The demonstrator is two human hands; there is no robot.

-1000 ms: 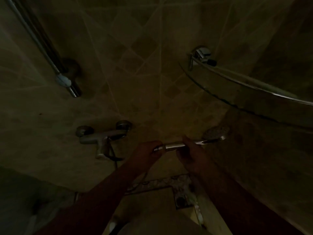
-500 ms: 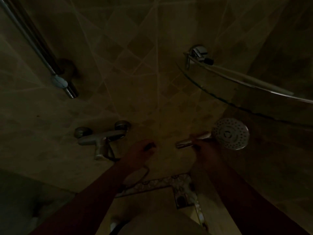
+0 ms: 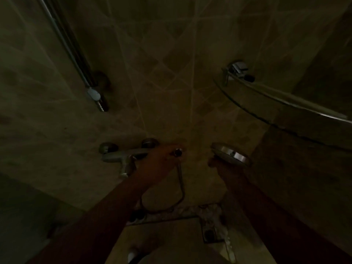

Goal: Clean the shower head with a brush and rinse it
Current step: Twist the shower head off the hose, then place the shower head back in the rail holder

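The room is very dim. The round chrome shower head [image 3: 231, 154] is seen edge-on, and my right hand [image 3: 225, 169] grips its handle from below, so the handle is hidden. Off to its left, apart from the head, my left hand [image 3: 163, 159] holds the metal end fitting of the shower hose [image 3: 182, 187]. The hose hangs down from that hand in a loop towards the floor. No brush is in view.
A chrome mixer tap [image 3: 122, 156] is fixed to the tiled wall just left of my left hand. A slide rail [image 3: 66, 40] runs up the wall at upper left. A curved glass corner shelf [image 3: 285, 104] juts out at right. A floor drain [image 3: 209, 234] lies below.
My hands, together on the handle a second ago, have moved apart. The hose end stayed in my left hand, which rose. The shower head turned from face-on to edge-on.
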